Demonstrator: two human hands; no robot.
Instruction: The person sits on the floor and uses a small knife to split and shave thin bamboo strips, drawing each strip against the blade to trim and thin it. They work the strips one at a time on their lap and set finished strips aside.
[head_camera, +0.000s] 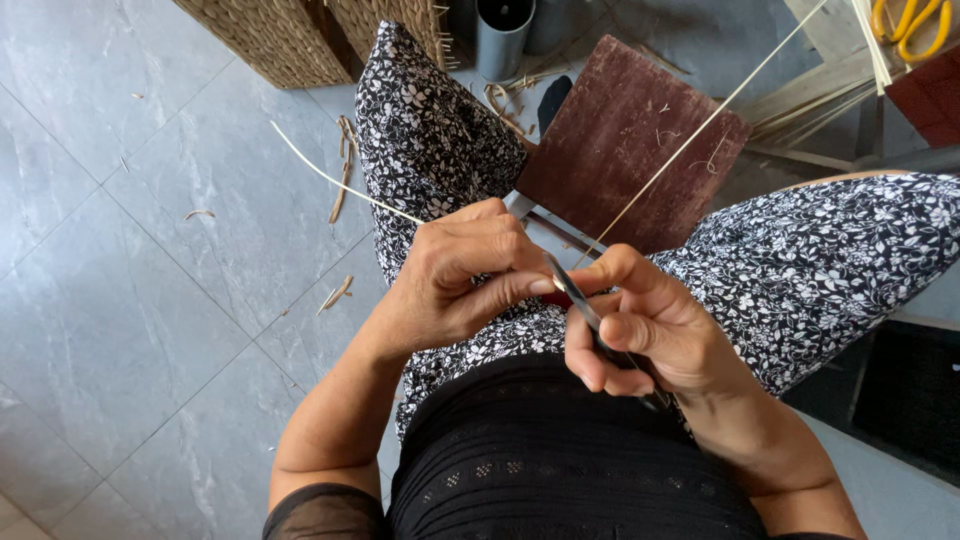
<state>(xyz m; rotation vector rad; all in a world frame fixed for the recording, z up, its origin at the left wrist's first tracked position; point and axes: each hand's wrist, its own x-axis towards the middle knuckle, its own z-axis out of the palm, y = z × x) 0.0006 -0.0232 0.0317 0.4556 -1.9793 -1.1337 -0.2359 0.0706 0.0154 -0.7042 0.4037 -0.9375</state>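
Black top at frame bottom; above it, right hand (640, 330) clenched on knife (580, 300), left hand (460, 275) pinching thin cane strip (660, 165) at centre, thumb beside blade: slip risks cut or snapped strip.

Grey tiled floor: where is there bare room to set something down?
The grey tiled floor is mostly bare left of the left hand, below the woven baskets; only scattered cane scraps. Crowded: around the dark red wooden board and pale cane strips.
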